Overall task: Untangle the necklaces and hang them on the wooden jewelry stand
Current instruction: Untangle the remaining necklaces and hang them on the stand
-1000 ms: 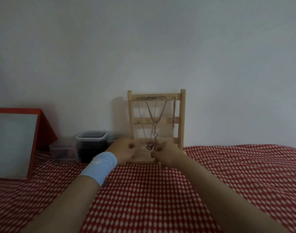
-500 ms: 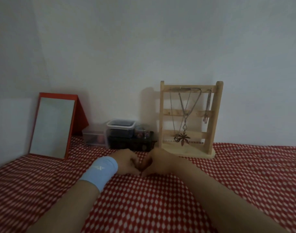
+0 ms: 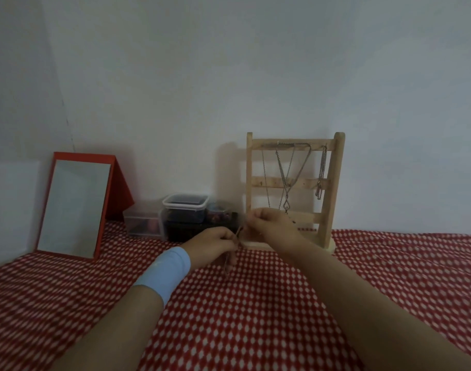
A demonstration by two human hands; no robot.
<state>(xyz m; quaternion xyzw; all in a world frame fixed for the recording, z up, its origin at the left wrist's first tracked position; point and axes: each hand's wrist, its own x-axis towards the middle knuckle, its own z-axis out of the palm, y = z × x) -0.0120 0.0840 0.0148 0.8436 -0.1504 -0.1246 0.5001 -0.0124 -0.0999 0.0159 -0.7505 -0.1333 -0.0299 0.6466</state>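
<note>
Both hands pinch one thin chain (image 3: 233,246): left hand (image 3: 215,243) low, right hand (image 3: 269,223) just above and beside it. Chain dangles below the left grip. Right behind the right grip, the wooden stand (image 3: 333,188) carries hanging necklaces (image 3: 289,178).

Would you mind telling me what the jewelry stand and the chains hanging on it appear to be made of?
The jewelry stand looks like pale unfinished wood: matte, light tan, plain slats. The hanging chains look like metal, probably silver-toned, with small links and a dull grey sheen; the dim light leaves the exact metal open.
</note>
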